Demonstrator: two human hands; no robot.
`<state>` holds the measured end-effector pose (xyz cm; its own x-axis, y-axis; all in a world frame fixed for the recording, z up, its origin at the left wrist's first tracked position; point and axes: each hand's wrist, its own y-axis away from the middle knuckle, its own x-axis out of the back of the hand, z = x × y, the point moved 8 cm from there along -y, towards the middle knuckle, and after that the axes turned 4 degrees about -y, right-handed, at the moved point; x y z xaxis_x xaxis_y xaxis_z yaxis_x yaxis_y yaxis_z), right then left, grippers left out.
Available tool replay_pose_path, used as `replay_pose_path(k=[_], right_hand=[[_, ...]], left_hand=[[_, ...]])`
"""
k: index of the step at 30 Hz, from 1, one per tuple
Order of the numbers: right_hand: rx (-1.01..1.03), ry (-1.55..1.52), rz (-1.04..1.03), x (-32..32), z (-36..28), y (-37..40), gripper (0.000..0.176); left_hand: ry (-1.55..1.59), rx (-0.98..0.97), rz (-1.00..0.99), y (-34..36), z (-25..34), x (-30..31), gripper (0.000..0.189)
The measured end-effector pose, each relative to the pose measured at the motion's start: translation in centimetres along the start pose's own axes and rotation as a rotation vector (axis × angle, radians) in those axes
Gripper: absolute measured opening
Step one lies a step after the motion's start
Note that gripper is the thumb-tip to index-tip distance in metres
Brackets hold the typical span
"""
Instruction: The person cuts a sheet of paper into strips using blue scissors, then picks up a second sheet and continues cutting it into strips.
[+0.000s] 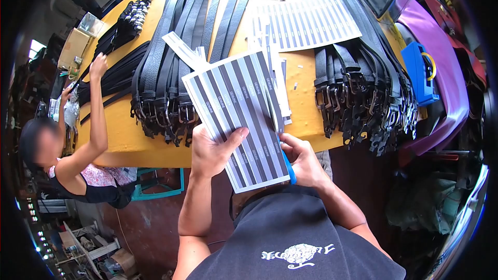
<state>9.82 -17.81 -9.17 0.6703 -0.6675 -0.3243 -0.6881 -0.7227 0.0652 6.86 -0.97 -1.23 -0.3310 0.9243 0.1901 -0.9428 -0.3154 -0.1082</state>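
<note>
My left hand (215, 150) holds a striped sheet (238, 119) printed with "GENUINE LEATHER", its thumb lying on top of the sheet. Blue-handled scissors (288, 165) are in my right hand (303, 161), at the sheet's right edge; the blades are mostly hidden. Behind the sheet, cut strips (282, 88) lie on the yellow table (303, 109). Another striped sheet (311, 21) rests farther back, partly over black belts. Small paper scraps lie near it.
Black belts with buckles (168, 83) lie left, and more buckled belts (358, 83) lie right. A blue object with a yellow handle (417, 72) stands at the right edge. At the left, another person (78, 171) works with raised hands. A teal stool (158, 189) is below.
</note>
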Motion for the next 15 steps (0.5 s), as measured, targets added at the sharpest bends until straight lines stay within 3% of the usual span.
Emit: replay_pose_path(k=[15], right_hand=[[-0.022,-0.088,-0.003,-0.47,-0.29,-0.32,0.055]], left_hand=[[0.046,0.013,0.037,0.15,-0.38,0.45,0.012]])
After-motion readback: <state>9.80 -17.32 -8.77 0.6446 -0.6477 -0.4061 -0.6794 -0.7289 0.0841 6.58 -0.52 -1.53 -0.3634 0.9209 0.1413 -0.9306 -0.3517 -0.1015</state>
